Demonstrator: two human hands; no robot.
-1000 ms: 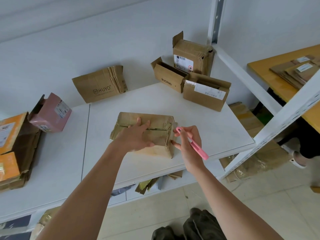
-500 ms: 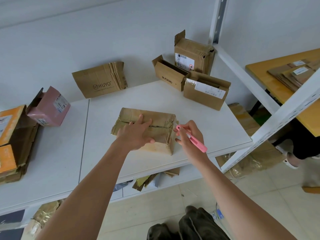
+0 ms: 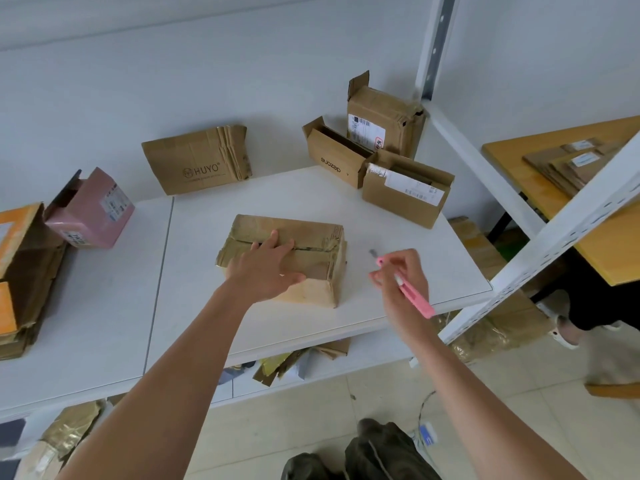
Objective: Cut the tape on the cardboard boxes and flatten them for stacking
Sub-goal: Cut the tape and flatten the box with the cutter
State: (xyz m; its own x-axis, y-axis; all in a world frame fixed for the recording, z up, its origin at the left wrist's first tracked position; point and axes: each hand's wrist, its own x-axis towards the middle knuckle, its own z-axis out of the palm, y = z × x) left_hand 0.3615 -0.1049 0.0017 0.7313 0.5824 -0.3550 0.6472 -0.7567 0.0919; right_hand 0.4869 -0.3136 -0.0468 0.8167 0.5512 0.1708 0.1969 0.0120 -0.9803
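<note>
while our left hand (image 3: 266,268) lies flat on the taped box (image 3: 304,244) at mid-frame on the desk (image 3: 194,306), our right hand (image 3: 401,275) pinches the pink cutter (image 3: 408,289) just right of it; we judge cutting is underway, needing the blade set on the tape seam.

We are showing two bare forearms (image 3: 180,368), wearing no sleeves, watch or rings that we can see. Below, we are wearing dark olive trousers (image 3: 374,455) with a visible seam running down one leg.
</note>
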